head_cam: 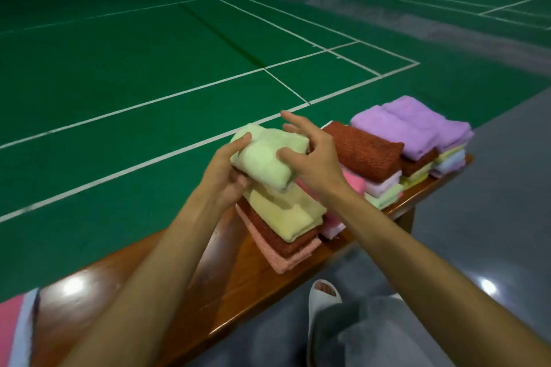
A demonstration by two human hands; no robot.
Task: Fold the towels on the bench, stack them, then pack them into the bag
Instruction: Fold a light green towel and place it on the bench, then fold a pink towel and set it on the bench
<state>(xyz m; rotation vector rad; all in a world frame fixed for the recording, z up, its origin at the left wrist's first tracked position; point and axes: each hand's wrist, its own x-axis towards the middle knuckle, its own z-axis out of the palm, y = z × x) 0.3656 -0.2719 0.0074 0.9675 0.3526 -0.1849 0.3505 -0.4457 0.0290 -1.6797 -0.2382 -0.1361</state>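
A folded pale green towel (269, 155) is held above a stack on the wooden bench (125, 286). My left hand (226, 170) grips its left end, thumb on top and fingers underneath. My right hand (310, 152) touches its right side with the thumb, the fingers spread and raised. Under it lies a stack of a yellow towel (286, 214), a dark red towel (268, 232) and a salmon towel (286, 259). Further right are more stacks, topped by a dark red towel (363, 149) and a purple towel (411, 125). No bag is clearly in view.
A pink towel (343, 205) lies between the stacks. A pink and grey cloth item (15, 328) sits at the bench's left end. My foot in a grey slipper (325, 298) rests on the grey floor beside the bench. A green court with white lines lies beyond.
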